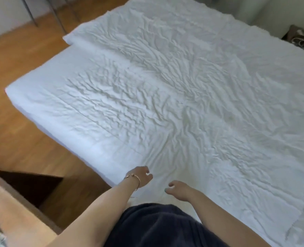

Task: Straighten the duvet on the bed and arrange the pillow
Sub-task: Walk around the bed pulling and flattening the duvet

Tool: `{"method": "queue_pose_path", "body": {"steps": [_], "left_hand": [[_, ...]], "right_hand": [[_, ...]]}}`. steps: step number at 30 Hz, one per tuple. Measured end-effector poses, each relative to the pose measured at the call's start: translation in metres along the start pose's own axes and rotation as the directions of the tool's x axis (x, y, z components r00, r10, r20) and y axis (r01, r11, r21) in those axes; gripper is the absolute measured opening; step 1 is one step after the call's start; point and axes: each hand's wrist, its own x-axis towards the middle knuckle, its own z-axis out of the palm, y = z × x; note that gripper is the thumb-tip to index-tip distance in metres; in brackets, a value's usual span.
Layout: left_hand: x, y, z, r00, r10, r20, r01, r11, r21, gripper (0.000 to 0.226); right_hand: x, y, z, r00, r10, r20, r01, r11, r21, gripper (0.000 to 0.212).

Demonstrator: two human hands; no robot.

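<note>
- the white duvet [174,90] is soft, heavily creased cloth spread flat over the bed [46,111], a low rectangular slab on a warm wooden plank floor [19,139].
- its creases fan out from the near edge at 6 o'clock.
- the left hand [141,176], with a thin gold bangle [135,180] on the wrist, has its fingers curled loosely; whether they pinch the cloth cannot be told.
- the right hand [178,190] rests on the duvet just at 3 o'clock of the left, fingers half bent, gripping nothing visible.
</note>
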Motion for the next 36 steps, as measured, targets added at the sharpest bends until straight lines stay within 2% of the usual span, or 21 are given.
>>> {"method": "queue_pose_path", "body": {"steps": [3, 8, 14, 17, 23, 27, 30, 33, 36], "left_hand": [[-0.001, -0.001, 0.004, 0.999, -0.013, -0.04, 0.012, 0.999, -0.042, 0.043], [0.012, -0.026, -0.011, 1.0, -0.012, -0.016, 0.01, 0.995, -0.099, 0.044], [0.054, -0.098, -0.084, 0.999, 0.029, 0.025, -0.024, 0.979, -0.202, 0.044], [0.076, -0.143, -0.139, 0.999, 0.0, 0.049, 0.009, 0.983, -0.181, 0.043], [0.095, -0.195, -0.201, 0.99, 0.016, 0.142, -0.01, 0.999, -0.043, 0.044], [0.098, -0.211, -0.23, 0.982, 0.039, 0.182, -0.039, 0.999, -0.003, 0.045], [0.089, -0.225, -0.258, 0.977, 0.031, 0.212, -0.044, 0.997, 0.056, 0.044], [0.073, -0.257, -0.286, 0.99, -0.055, 0.133, 0.049, 0.998, 0.045, 0.042], [0.064, -0.296, -0.304, 0.986, -0.138, 0.088, 0.138, 0.99, 0.012, 0.041]], "right_hand": [[0.012, -0.016, -0.013, 0.998, -0.052, 0.03, 0.053, 0.997, -0.047, 0.063], [0.038, -0.055, -0.03, 0.999, -0.032, 0.011, 0.034, 0.985, -0.17, 0.053], [0.08, -0.136, -0.015, 0.998, 0.017, -0.057, -0.021, 0.997, -0.071, 0.037], [0.085, -0.194, -0.01, 0.995, 0.07, -0.07, -0.069, 0.997, 0.017, 0.042], [0.087, -0.294, -0.029, 0.995, 0.099, -0.025, -0.1, 0.995, -0.015, 0.053], [0.091, -0.326, -0.03, 0.999, 0.039, -0.032, -0.042, 0.994, -0.1, 0.056], [0.101, -0.345, -0.027, 1.0, -0.008, 0.028, 0.011, 0.993, -0.118, 0.058], [0.115, -0.38, -0.027, 0.994, -0.08, 0.073, 0.084, 0.995, -0.05, 0.058], [0.124, -0.423, -0.026, 0.988, -0.128, 0.082, 0.135, 0.987, -0.083, 0.057]]}}
